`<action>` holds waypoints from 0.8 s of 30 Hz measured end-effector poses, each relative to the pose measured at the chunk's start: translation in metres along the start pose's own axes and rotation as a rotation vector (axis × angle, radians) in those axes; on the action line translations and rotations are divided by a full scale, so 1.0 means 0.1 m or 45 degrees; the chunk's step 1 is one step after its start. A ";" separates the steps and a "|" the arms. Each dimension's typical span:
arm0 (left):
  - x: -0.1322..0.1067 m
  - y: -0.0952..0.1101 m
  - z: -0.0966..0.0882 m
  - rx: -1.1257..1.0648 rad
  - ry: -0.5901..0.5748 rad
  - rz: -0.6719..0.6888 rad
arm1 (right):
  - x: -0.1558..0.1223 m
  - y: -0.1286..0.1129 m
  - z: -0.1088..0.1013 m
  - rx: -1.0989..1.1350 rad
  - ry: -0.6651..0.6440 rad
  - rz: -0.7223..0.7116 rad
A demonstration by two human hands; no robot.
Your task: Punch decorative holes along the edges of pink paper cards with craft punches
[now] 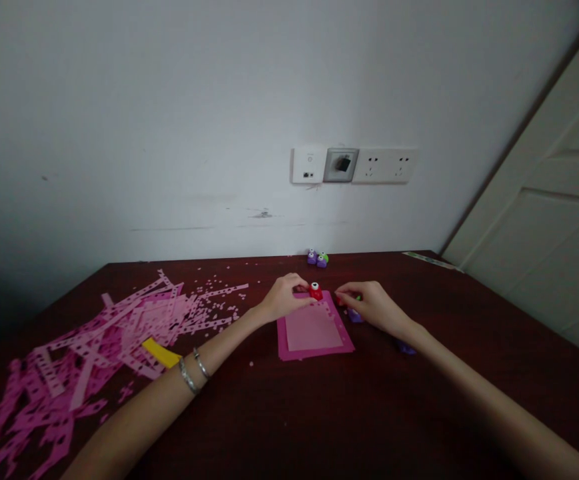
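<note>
Your left hand (285,298) is narrow, thumb and fingers at the left side of the red one-eyed piece (315,292); can't tell if it's gripped. That piece sits at the far edge of the pink sheets (314,332), mid-table. Your right hand (368,301) has fingertips nearly together at a small red item (339,300), hold unclear; purple piece (354,316) just below it. Pink strips (114,327) heaped left, yellow strip (160,353) near them.

Head view, single: head-worn, faced forward and down over tabletop (319,420) toward wall (194,120); left hand (284,297) and right hand (373,307) framed at middling range; dark left edge hardly legible.
</note>
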State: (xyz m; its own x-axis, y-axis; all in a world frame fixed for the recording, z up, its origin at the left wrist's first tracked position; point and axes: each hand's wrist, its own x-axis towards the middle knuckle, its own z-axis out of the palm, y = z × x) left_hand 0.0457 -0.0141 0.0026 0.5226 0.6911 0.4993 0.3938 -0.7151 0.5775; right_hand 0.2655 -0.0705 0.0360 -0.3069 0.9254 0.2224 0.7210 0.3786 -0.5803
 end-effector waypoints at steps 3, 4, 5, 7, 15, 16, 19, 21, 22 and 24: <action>-0.02 0.00 0.03 0.031 0.008 0.043 | 0.00 0.00 0.09 0.063 -0.051 0.041; -0.03 0.01 0.05 0.040 0.011 0.047 | 0.00 0.00 0.12 0.097 -0.070 0.055; -0.04 0.01 0.07 0.046 0.015 0.043 | 0.00 0.00 0.15 0.127 -0.086 0.064; -0.05 0.03 0.11 0.057 0.027 0.030 | -0.01 -0.02 0.18 0.153 -0.107 0.066; -0.07 0.07 0.19 0.124 0.117 0.068 | -0.02 -0.13 0.19 0.015 -0.070 0.060; -0.07 0.08 0.19 0.142 0.120 0.075 | -0.03 -0.14 0.19 0.026 -0.061 0.058; -0.08 0.09 0.20 0.204 0.131 0.108 | -0.02 -0.14 0.20 0.057 -0.046 0.064; -0.08 0.10 0.21 0.240 0.138 0.141 | -0.02 -0.13 0.22 0.072 -0.039 0.070; -0.08 0.11 0.21 0.258 0.135 0.162 | -0.02 -0.12 0.22 0.079 -0.035 0.071; -0.08 0.13 0.21 0.299 0.111 0.207 | -0.01 -0.11 0.23 0.085 -0.026 0.076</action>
State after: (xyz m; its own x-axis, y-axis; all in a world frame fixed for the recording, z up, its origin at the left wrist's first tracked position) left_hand 0.0623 -0.0312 -0.0076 0.5300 0.5646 0.6327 0.4798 -0.8149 0.3252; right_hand 0.2432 -0.0764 0.0241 -0.2780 0.9454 0.1701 0.6955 0.3202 -0.6432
